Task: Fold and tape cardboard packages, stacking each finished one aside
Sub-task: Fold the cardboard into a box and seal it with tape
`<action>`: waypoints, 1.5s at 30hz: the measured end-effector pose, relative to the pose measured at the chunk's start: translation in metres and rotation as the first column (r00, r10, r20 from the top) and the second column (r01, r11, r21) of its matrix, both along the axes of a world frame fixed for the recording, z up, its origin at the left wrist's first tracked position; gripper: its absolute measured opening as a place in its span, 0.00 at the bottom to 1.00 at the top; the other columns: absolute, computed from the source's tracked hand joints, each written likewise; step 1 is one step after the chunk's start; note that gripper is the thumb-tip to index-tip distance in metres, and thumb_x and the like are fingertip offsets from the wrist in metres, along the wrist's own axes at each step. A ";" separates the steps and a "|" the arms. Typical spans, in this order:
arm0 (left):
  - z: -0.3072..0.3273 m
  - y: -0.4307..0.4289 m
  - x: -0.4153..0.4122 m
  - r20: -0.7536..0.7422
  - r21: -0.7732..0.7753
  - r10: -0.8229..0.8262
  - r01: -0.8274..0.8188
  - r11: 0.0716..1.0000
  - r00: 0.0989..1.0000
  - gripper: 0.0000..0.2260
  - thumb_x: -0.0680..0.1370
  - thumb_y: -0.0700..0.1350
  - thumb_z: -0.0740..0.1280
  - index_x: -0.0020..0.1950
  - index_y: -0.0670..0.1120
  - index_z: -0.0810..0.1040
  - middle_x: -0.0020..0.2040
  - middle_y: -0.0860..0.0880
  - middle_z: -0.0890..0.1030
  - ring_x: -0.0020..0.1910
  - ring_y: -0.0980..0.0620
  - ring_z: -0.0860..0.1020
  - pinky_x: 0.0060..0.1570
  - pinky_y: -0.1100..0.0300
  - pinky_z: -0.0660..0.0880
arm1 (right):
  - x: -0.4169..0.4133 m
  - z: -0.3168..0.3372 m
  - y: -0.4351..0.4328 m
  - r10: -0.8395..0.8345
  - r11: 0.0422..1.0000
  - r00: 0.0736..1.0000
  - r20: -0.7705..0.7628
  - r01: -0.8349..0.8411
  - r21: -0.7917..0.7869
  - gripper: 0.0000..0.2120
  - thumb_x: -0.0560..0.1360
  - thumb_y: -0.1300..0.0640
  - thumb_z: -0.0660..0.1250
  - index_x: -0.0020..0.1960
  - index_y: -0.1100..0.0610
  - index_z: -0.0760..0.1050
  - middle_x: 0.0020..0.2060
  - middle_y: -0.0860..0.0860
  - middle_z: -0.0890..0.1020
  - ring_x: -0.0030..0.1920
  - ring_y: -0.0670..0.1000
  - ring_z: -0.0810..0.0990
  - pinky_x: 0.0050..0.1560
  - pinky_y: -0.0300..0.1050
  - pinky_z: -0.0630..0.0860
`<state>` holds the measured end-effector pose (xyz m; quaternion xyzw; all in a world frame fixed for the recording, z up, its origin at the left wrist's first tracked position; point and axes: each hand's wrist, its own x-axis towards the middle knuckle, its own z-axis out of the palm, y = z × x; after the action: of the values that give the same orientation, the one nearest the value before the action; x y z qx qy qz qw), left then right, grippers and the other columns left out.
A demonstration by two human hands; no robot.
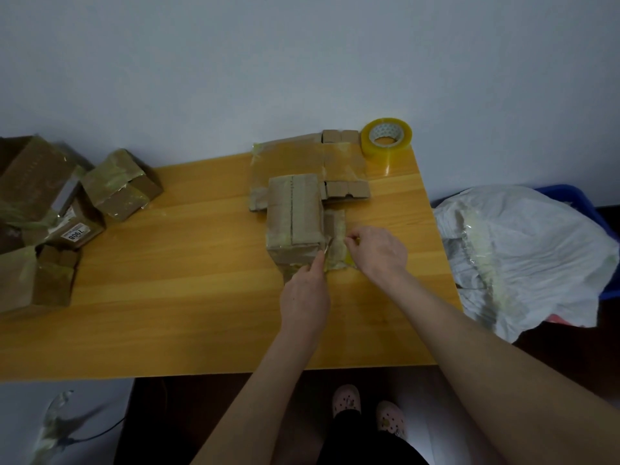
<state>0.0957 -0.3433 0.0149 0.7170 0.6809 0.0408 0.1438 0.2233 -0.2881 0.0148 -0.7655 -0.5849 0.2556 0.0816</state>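
Desk (167, 263) is seen running across the view, w/ a white plastic bag (536, 250) slumped off its right end over a blue bin (580, 201). Taped packages (50, 209) are piled at the desk's left end. A flat cardboard sheet (302, 159), glossy w/ tape, is laid near the back edge. The box (293, 219) being worked is set on the sheet's front part, approx. mid-desk, top flaps closed. The left grip (303, 297) is curled narrow round a thin pale item (326, 247), too small to ID, its tip held at the box's right front corner. The right grip (379, 253) is closed to a pinch, thumb & forefinger on a taped flap (335, 226) lying just right of the box. A tape roll (385, 137) is stood at the back right corner.
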 end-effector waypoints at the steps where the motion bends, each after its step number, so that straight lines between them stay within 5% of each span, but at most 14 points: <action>1: 0.001 -0.001 -0.001 0.007 0.013 0.004 -0.005 1.000 1.000 0.24 0.81 0.37 0.56 0.76 0.50 0.59 0.50 0.45 0.79 0.44 0.47 0.77 0.42 0.56 0.73 | 0.000 0.000 0.000 -0.008 1.000 1.000 0.001 0.008 -0.001 0.13 0.81 0.48 0.57 0.57 0.46 0.79 0.50 0.51 0.82 0.50 0.54 0.80 0.39 0.44 0.69; 16: -0.015 0.008 -0.004 -0.075 -0.047 0.002 -0.006 0.999 0.997 0.22 0.79 0.34 0.56 0.71 0.49 0.68 0.49 0.45 0.81 0.45 0.47 0.79 0.36 0.58 0.70 | -0.001 0.003 0.001 -0.016 1.000 1.000 -0.007 0.017 0.026 0.14 0.81 0.50 0.56 0.53 0.48 0.80 0.46 0.51 0.82 0.40 0.52 0.73 0.37 0.43 0.70; 22: -0.033 -0.004 -0.015 -0.246 -0.066 -0.064 0.050 0.997 0.967 0.11 0.82 0.42 0.55 0.63 0.49 0.68 0.45 0.50 0.80 0.36 0.50 0.75 0.31 0.59 0.66 | 0.013 -0.009 -0.001 -0.130 0.990 0.961 -0.245 0.140 0.024 0.12 0.80 0.47 0.61 0.56 0.48 0.80 0.52 0.50 0.83 0.48 0.53 0.79 0.41 0.44 0.74; 29: -0.073 0.002 -0.024 -0.222 -0.240 -0.122 0.067 0.968 0.967 0.15 0.79 0.36 0.56 0.64 0.47 0.68 0.56 0.46 0.76 0.53 0.46 0.77 0.39 0.57 0.68 | 0.013 -0.022 -0.003 -0.136 0.986 0.933 -0.333 0.161 0.047 0.11 0.78 0.48 0.65 0.55 0.50 0.81 0.53 0.50 0.83 0.50 0.53 0.80 0.48 0.46 0.77; 31: -0.075 0.002 -0.028 -0.208 -0.143 -0.119 0.090 0.986 0.971 0.15 0.79 0.36 0.57 0.64 0.47 0.70 0.59 0.46 0.75 0.55 0.46 0.76 0.41 0.58 0.69 | 0.012 -0.023 -0.002 -0.121 0.987 0.939 -0.322 0.148 0.063 0.11 0.78 0.48 0.65 0.56 0.51 0.80 0.54 0.50 0.83 0.49 0.53 0.80 0.48 0.47 0.78; 33: -0.067 0.001 -0.025 -0.086 0.179 -0.123 0.137 0.974 0.989 0.13 0.77 0.39 0.57 0.58 0.44 0.76 0.55 0.45 0.77 0.51 0.46 0.76 0.43 0.57 0.72 | 0.012 -0.024 -0.001 -0.116 0.988 0.945 -0.306 0.141 0.059 0.11 0.78 0.47 0.64 0.56 0.50 0.80 0.53 0.51 0.83 0.46 0.53 0.81 0.46 0.47 0.78; 36: -0.050 0.020 -0.015 0.060 0.567 -0.238 0.163 0.808 0.969 0.12 0.77 0.39 0.62 0.59 0.43 0.78 0.54 0.43 0.78 0.54 0.45 0.75 0.53 0.54 0.74 | 0.012 -0.025 -0.001 -0.099 0.991 0.954 -0.282 0.122 0.063 0.10 0.78 0.47 0.65 0.55 0.48 0.80 0.52 0.50 0.83 0.48 0.53 0.81 0.45 0.47 0.77; 41: -0.040 0.052 -0.012 0.032 0.310 -0.256 0.234 0.922 0.966 0.22 0.73 0.32 0.69 0.65 0.44 0.77 0.68 0.41 0.74 0.68 0.37 0.70 0.66 0.45 0.68 | 0.017 -0.024 -0.006 -0.052 0.998 0.983 -0.174 0.057 0.020 0.09 0.79 0.47 0.63 0.55 0.46 0.79 0.44 0.50 0.83 0.35 0.50 0.76 0.32 0.42 0.70; 45: -0.039 0.052 -0.019 0.084 0.275 -0.196 0.166 0.947 0.977 0.20 0.76 0.32 0.64 0.67 0.45 0.76 0.71 0.43 0.71 0.71 0.41 0.67 0.70 0.45 0.65 | 0.027 -0.020 -0.012 -0.029 0.999 0.999 -0.033 0.030 0.012 0.10 0.80 0.49 0.60 0.56 0.48 0.79 0.38 0.51 0.79 0.38 0.53 0.77 0.33 0.42 0.68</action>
<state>0.0769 -0.2917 -0.0243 0.7860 0.5914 0.1582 0.0863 0.2508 -0.3002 -0.0053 -0.7693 -0.5736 0.2631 0.0994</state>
